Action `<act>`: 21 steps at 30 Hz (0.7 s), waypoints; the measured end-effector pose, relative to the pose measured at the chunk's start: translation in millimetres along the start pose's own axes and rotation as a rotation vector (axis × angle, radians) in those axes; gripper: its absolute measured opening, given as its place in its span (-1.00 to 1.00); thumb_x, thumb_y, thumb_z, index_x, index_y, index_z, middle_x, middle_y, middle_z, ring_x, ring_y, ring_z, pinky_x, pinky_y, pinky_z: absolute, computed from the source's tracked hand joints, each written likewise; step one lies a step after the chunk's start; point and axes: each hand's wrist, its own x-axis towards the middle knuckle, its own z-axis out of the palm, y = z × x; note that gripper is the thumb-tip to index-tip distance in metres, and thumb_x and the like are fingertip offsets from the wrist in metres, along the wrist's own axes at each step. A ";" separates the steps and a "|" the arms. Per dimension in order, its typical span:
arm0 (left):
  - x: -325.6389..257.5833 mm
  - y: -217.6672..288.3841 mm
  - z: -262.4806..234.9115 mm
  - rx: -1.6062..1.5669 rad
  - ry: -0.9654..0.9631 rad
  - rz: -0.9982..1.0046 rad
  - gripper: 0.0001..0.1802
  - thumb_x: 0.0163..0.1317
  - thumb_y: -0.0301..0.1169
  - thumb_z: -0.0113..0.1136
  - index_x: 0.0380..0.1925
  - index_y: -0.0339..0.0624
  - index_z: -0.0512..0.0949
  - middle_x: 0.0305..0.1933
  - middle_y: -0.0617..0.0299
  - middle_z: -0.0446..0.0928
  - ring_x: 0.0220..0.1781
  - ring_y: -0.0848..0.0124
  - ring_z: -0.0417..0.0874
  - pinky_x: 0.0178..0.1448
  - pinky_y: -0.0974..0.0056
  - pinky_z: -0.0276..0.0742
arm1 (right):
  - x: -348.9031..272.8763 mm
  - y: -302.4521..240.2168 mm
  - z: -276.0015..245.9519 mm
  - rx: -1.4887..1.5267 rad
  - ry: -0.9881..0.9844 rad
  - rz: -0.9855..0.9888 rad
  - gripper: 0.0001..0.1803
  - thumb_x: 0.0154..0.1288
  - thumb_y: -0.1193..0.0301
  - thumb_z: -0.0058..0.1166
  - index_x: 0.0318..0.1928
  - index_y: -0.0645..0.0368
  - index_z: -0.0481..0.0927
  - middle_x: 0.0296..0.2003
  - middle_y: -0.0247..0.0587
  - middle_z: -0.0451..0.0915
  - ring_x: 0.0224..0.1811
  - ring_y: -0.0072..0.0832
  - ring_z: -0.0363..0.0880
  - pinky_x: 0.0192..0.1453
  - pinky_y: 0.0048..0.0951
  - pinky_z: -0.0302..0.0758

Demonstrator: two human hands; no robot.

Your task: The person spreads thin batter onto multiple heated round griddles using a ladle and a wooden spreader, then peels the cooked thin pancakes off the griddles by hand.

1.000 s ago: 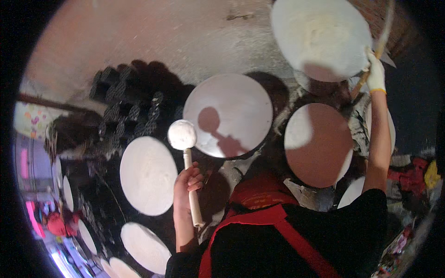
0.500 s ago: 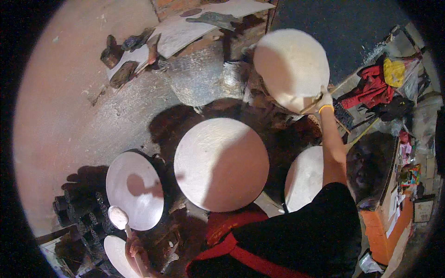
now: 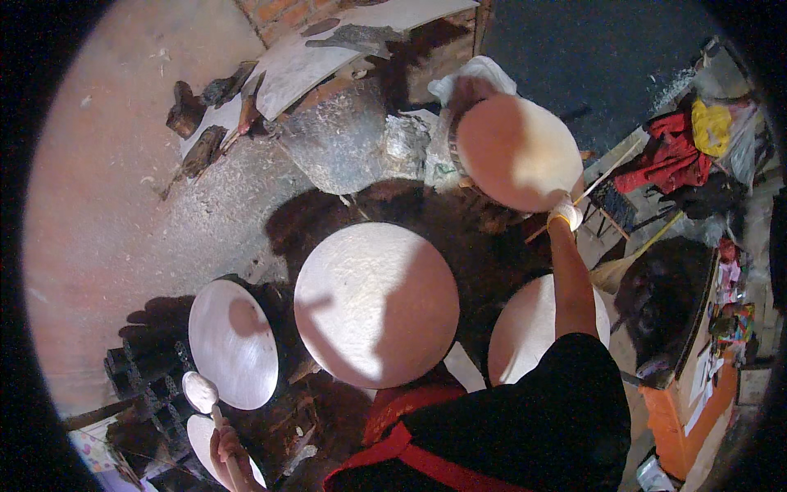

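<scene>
My left hand (image 3: 229,451), at the lower left, is closed round the pale handle of a ladle (image 3: 200,392) whose rounded head is white. Behind the ladle is a pale oval-looking disc (image 3: 234,344), and another white disc (image 3: 202,443) is partly hidden by that hand. My right hand (image 3: 564,215), white-covered with a yellow band at the wrist, reaches far right and grips a thin stick (image 3: 607,174) at the near edge of a large tan disc (image 3: 520,153). A broad pale disc (image 3: 377,305) lies in the middle, half in shadow. My right arm partly covers another disc (image 3: 533,320).
Dark perforated cylinders (image 3: 156,394) are stacked at left. Wood pieces (image 3: 188,107) lie on the ledge at the back. At right are a broom (image 3: 623,266), red cloth (image 3: 668,160) and an orange box (image 3: 676,418). White crumpled material (image 3: 475,78) shows behind the tan disc.
The far right disc has shifted nearer and slightly right, uncovering white crumpled material behind it. My right hand has moved nearer with it. My left hand still holds the ladle; the view has shifted slightly.
</scene>
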 end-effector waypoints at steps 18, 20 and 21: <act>46.4 49.5 -8.8 1.066 0.132 0.160 -0.72 0.30 -0.46 -0.03 -0.03 -0.38 0.38 -0.47 0.35 0.30 -0.60 0.64 0.24 -0.67 0.58 0.08 | -202.9 43.7 -141.9 0.182 -0.994 -0.026 -0.66 0.35 0.05 -0.08 -0.39 0.02 0.47 -0.65 -0.54 0.26 -0.73 -0.68 0.10 -0.69 -0.59 0.04; 70.8 51.9 2.9 1.117 0.097 0.072 -0.74 0.25 -0.51 -0.04 -0.06 -0.35 0.38 -0.49 0.32 0.30 -0.62 0.64 0.23 -0.68 0.56 0.08 | -354.1 53.3 -184.4 0.000 -1.014 -0.218 -0.61 0.34 -0.02 -0.14 -0.43 -0.01 0.45 -0.67 -0.55 0.24 -0.77 -0.69 0.07 -0.73 -0.61 -0.02; 87.5 60.4 3.7 1.181 0.098 0.023 -0.71 0.26 -0.49 -0.04 -0.02 -0.34 0.38 -0.49 0.35 0.29 -0.65 0.65 0.19 -0.69 0.55 0.07 | -413.2 60.5 -201.0 -0.087 -1.063 -0.110 -0.59 0.34 -0.03 -0.16 -0.41 0.00 0.48 -0.68 -0.53 0.25 -0.77 -0.69 0.08 -0.73 -0.60 -0.02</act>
